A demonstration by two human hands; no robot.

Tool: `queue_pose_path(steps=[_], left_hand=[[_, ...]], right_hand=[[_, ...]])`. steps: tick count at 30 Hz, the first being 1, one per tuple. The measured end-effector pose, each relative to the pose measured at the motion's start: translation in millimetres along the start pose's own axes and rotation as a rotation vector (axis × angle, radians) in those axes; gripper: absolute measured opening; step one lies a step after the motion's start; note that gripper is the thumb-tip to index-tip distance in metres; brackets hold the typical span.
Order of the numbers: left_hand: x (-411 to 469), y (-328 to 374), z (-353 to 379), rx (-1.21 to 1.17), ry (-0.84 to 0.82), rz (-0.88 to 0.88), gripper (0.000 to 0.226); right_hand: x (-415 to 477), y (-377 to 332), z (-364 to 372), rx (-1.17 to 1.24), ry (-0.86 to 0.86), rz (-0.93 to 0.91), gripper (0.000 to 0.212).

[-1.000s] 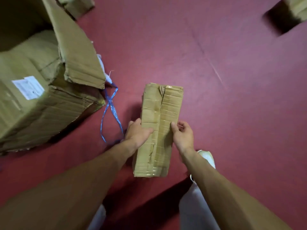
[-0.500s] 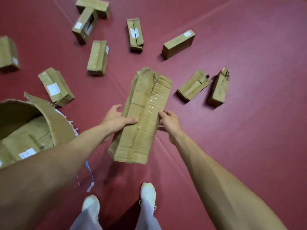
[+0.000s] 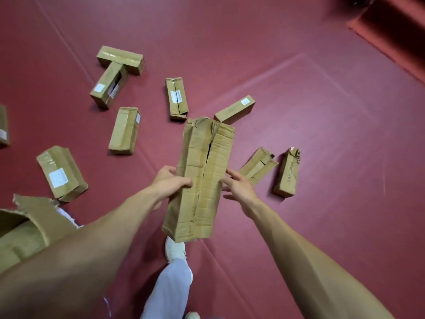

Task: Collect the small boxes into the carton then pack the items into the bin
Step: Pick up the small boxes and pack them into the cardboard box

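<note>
**A:** What changed in the last half second?

**B:** The right hand was pinching the edge of the long box. Now its fingers are spread beside that edge, touching or just clear, I can't tell. The left hand grips the box alone, above the floor.

**A:** Meaning?

**B:** The carton sits lower left and the small boxes lie scattered, so collecting seems far from done
</note>
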State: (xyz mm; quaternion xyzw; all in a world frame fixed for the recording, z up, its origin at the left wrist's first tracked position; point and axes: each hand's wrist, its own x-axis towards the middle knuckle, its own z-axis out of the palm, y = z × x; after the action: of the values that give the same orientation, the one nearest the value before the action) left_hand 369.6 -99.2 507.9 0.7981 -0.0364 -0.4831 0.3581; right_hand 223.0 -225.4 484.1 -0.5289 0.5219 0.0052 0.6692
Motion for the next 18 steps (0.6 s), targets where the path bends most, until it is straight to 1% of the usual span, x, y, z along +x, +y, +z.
queue_pose_path(steps=[1,4,6,7,8,12,13,15,18], left_hand=[[11,5,2,0.013,0.020,0.013,0.054],[52,29,21,0.066,0.068,0.013,0.055],[113,52,72,0.143,0.114,-0.014,0.055],[123,55,87,0.155,0.113,-0.026,0.054],[139,57,102,0.166,0.110,-0.015,0.055],[161,60,113,0.183,0.154,0.097,0.063],[182,59,127,0.210,0.171,0.106,0.066],[240,51,169,0.286,0.228,0.111,0.070],[316,28,223,0.348,0.292,0.101,0.068]], right_hand=[[12,-2,-5,-0.009,0.025,0.012,0.037],[60,-7,-32,0.003,0.135,0.060,0.031],[129,7,-80,0.013,0.208,0.151,0.022],[143,18,-95,0.015,0.226,0.194,0.020],[159,26,-111,0.015,0.250,0.227,0.022],[185,29,-148,-0.065,0.346,0.195,0.030],[207,42,-161,-0.075,0.361,0.217,0.032],[268,91,-187,-0.100,0.374,0.283,0.033],[341,160,-214,-0.136,0.354,0.361,0.021]])
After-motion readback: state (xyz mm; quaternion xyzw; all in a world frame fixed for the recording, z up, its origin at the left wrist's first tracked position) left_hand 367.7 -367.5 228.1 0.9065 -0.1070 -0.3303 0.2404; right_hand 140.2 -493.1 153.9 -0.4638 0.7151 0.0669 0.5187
